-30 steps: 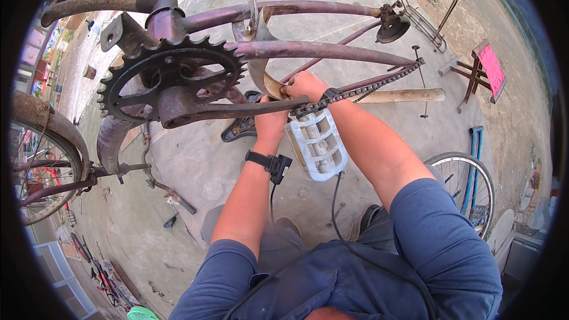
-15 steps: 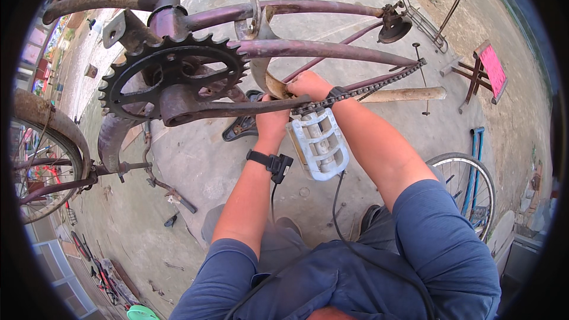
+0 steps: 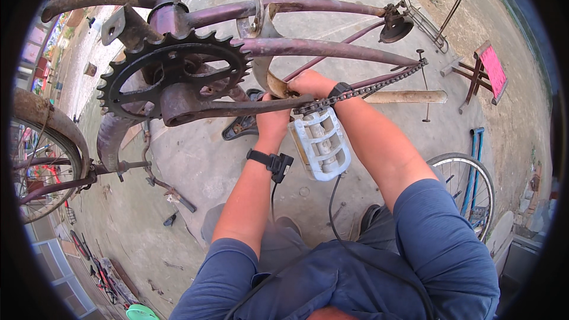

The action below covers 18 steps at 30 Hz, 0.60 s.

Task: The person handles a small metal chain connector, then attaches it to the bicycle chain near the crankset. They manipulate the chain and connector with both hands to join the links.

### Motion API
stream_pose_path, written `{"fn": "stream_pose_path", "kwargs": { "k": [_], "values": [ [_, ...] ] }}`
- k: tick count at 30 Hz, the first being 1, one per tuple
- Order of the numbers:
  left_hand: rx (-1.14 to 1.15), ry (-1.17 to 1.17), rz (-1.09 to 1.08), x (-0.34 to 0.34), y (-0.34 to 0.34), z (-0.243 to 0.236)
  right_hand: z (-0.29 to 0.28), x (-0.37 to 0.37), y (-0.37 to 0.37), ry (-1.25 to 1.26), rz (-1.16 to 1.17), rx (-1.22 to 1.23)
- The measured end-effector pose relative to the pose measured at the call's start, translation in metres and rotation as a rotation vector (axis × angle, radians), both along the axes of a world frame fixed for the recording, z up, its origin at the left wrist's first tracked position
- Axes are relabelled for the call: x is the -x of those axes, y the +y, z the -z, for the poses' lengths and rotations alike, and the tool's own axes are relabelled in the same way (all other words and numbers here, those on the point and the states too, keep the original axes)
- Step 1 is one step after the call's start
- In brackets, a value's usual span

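A purple, rusty bicycle frame (image 3: 320,48) spans the upper part of the view. Its black chainring (image 3: 175,38) and brown crank arm (image 3: 237,106) face me, with a pale pedal (image 3: 322,142) at the crank's end. A chain (image 3: 379,86) runs from the pedal area to the frame's rear end. Behind the crank, my left hand (image 3: 272,120) reaches up, its fingers hidden. Beside it, my right hand (image 3: 314,84) is curled at the lower end of a curved, rusty mudguard (image 3: 265,68); whatever its fingers grip is hidden.
On the concrete lie a black saddle (image 3: 240,127), a pale strip (image 3: 406,96) and handlebars (image 3: 167,188). A pink-topped folding stool (image 3: 489,70) stands right. A wheel (image 3: 468,172) is near my right elbow; another wheel (image 3: 56,148) is at left.
The crank end, pedal and chain have shifted slightly right. My hands stay close together at the mudguard, with my right hand moving only a little.
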<state>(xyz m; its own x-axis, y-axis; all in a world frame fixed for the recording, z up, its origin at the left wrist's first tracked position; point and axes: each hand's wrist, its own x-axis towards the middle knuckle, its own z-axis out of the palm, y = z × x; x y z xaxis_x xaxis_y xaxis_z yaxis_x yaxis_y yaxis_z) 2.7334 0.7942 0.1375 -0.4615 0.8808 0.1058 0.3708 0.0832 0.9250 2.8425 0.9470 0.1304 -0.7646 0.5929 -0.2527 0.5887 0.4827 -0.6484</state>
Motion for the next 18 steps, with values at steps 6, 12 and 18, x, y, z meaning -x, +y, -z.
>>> {"fn": "stream_pose_path", "kwargs": {
  "k": [6,12,18],
  "values": [
    [0.011,-0.140,0.015,-0.003,-0.001,-0.010,-0.032,-0.009,-0.008,0.114,0.128,0.164],
    [0.028,-0.104,0.023,-0.002,-0.001,-0.010,-0.039,-0.003,-0.012,0.035,0.232,0.318],
    [-0.010,-0.025,0.015,0.002,0.001,0.004,-0.013,-0.001,-0.001,-0.034,-0.033,0.053]
  ]
}}
